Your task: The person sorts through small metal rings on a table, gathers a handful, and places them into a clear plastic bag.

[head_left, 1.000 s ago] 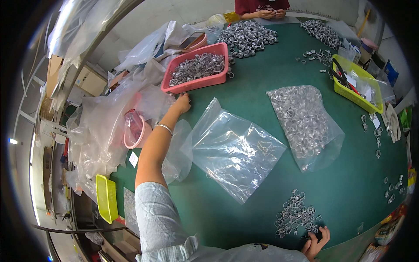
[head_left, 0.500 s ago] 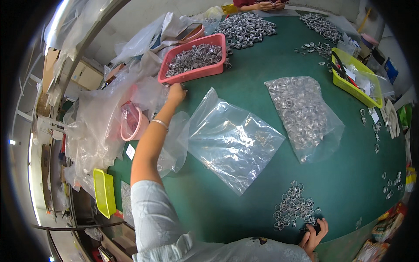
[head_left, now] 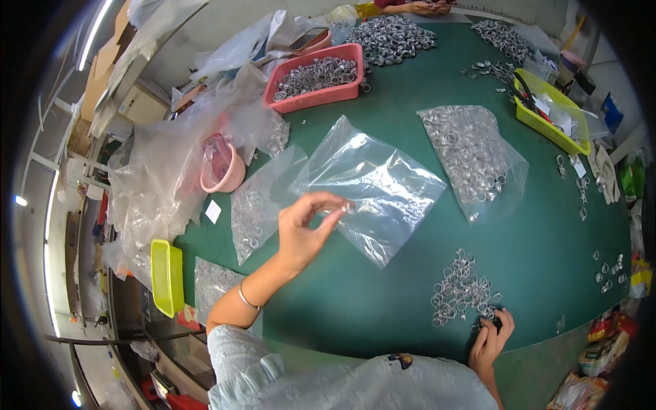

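Observation:
My left hand is raised over the table, left of the middle. Its thumb and forefinger pinch a small silvery metal piece, perhaps a ring. Behind the fingertips lies a clear plastic bag, flat and seemingly without contents. At the near right, my right hand rests with curled fingers at the edge of a loose pile of silvery metal rings. Its fingertips touch the outermost rings; whether they grip one is hard to see. A clear bag full of similar rings lies to the right of the flat bag.
A pink tray of metal pieces stands at the back, beside a heaped pile. Left are a pink bucket, crumpled plastic sheeting and a yellow-green basket. Another yellow-green basket holds tools. Across the table, another person's hands show.
My left hand has come back from beside the pink tray to above the table, now with a small metal piece in its fingertips. My right hand stays by the ring pile. The view has shifted slightly.

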A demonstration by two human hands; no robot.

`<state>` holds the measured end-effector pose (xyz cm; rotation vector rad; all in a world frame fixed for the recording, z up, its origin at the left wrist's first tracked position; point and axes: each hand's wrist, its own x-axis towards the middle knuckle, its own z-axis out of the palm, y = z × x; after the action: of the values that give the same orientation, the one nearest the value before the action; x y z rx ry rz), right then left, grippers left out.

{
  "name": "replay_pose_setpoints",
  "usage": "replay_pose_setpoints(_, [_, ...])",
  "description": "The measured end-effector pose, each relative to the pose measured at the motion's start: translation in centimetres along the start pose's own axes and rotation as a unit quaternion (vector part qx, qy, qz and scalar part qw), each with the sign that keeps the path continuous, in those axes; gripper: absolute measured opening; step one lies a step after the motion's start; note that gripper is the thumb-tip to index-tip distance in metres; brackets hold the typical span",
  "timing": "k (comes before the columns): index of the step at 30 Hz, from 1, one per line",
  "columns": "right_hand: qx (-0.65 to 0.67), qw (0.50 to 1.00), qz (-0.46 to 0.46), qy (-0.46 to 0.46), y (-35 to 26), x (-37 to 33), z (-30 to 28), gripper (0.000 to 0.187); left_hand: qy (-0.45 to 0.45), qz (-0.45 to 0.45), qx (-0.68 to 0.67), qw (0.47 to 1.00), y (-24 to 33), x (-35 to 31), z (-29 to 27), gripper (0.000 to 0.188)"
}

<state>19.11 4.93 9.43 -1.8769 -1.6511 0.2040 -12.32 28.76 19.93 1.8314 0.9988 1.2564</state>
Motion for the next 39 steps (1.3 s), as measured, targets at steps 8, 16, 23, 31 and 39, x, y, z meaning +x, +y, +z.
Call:
replay_pose_setpoints(8, [0.017, 0.996, -0.030, 0.086, 0.1, -0.4, 0.7, 0.010, 0.006, -0.047, -0.069, 0.997, 1.5, -5.3, 1.2, 0.018])
replay_pose_setpoints(16, [0.024, 0.994, -0.035, 0.098, 0.3, -0.3, 0.8, 0.008, 0.055, -0.212, -0.050, 0.975, -3.8, -9.2, 1.6, 0.010])
replay_pose_setpoints(23, [0.126, 0.988, 0.003, 0.089, 0.8, 0.5, -0.2, 0.014, 0.040, -0.139, 0.228, 0.963, -6.9, -10.6, 3.2, 0.007])
replay_pose_setpoints(31, [0.041, 0.997, -0.058, 0.044, -0.5, 8.5, 1.2, 0.016, 0.047, -0.072, 0.349, 0.933, -7.3, -11.2, 5.4, 0.006])
replay_pose_setpoints(39, [0.445, 0.877, 0.159, -0.084, 1.2, 9.3, 1.6, 0.013, 0.068, -0.060, 0.344, 0.935, -8.7, -9.5, 4.5, 0.005])
